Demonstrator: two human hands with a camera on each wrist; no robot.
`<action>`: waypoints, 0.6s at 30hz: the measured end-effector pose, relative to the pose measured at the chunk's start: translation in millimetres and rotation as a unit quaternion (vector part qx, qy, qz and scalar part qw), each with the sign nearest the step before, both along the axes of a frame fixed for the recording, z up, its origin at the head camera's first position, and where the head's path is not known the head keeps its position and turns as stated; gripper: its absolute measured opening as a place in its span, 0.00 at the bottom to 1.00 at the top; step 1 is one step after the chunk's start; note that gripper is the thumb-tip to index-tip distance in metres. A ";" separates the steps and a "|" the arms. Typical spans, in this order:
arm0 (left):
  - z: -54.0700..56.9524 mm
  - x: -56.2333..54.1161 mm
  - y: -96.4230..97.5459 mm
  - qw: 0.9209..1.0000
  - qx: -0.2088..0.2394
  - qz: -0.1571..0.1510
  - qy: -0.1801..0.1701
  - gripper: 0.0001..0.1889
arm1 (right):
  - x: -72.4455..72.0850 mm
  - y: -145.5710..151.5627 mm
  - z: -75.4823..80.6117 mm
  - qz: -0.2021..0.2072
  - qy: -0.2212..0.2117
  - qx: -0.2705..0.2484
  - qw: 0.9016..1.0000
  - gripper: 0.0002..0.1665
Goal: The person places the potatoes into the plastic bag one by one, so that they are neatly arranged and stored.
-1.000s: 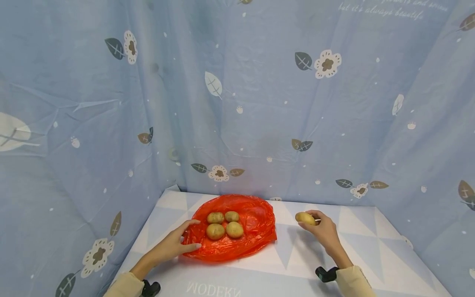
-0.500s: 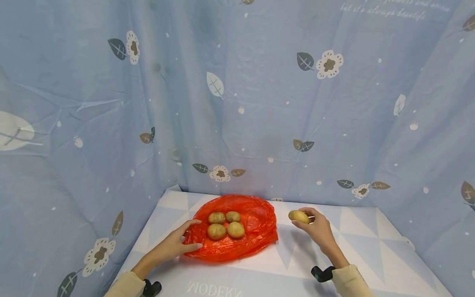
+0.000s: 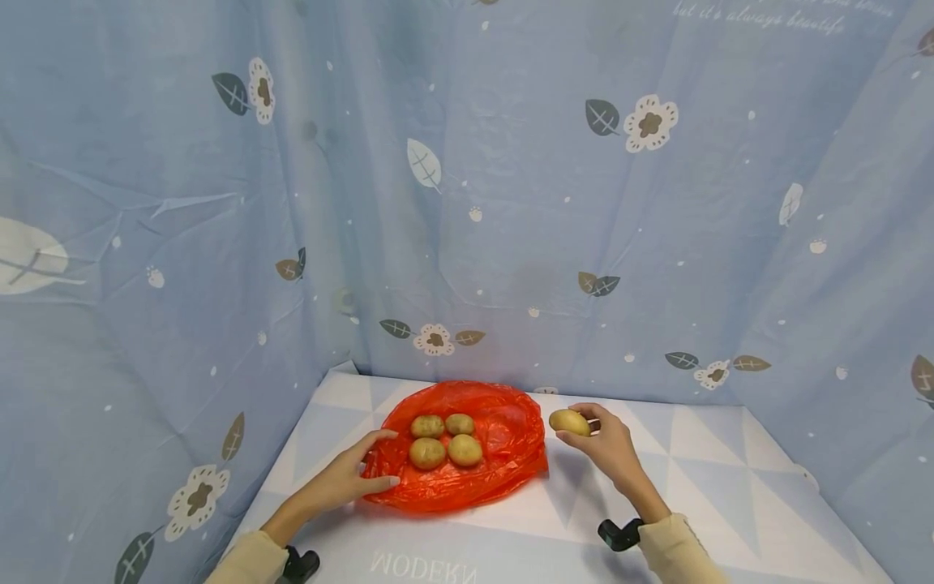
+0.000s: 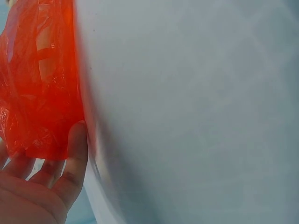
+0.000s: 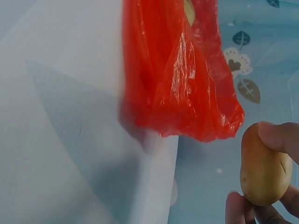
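My right hand (image 3: 609,448) holds a yellow potato (image 3: 567,421) between thumb and fingers, in the air just right of a red plastic bag (image 3: 511,438). In the right wrist view the potato (image 5: 265,168) is close to the bag's end, apart from it. Several potatoes (image 3: 427,453) lie grouped on the red plastic in the left half of the bag. At the bag's left end rests my left hand (image 3: 343,483), thumb and forefinger spread wide along its edge. The left wrist view has its fingers (image 4: 77,149) against the red film (image 4: 42,107).
The bag lies on a table (image 3: 700,487) covered with a white and pale blue triangle pattern. Blue curtains (image 3: 511,203) with flowers and leaves hang behind the table and at both sides. A black device (image 3: 620,534) is strapped to each wrist.
My right hand has moved left with the potato, closer to the bag's right edge. The left hand, the bag and the potatoes on it stay in place.
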State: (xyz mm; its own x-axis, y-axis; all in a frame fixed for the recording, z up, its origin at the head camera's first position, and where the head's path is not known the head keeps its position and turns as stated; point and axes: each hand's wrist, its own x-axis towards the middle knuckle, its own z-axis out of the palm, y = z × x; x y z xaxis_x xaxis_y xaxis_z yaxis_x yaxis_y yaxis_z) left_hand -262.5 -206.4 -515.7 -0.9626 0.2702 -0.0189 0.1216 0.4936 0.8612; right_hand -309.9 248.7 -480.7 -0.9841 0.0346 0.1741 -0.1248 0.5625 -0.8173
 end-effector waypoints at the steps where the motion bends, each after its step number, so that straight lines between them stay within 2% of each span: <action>1: 0.2 0.0 0.1 1.000 0.000 0.000 -0.001 0.39 | -0.4 -1.9 -0.2 0.002 0.000 -0.003 1.000 0.33; 18: -0.8 0.1 0.4 1.000 -0.012 0.005 0.002 0.39 | -1.3 -37.5 -0.7 0.048 0.005 -0.029 0.998 0.28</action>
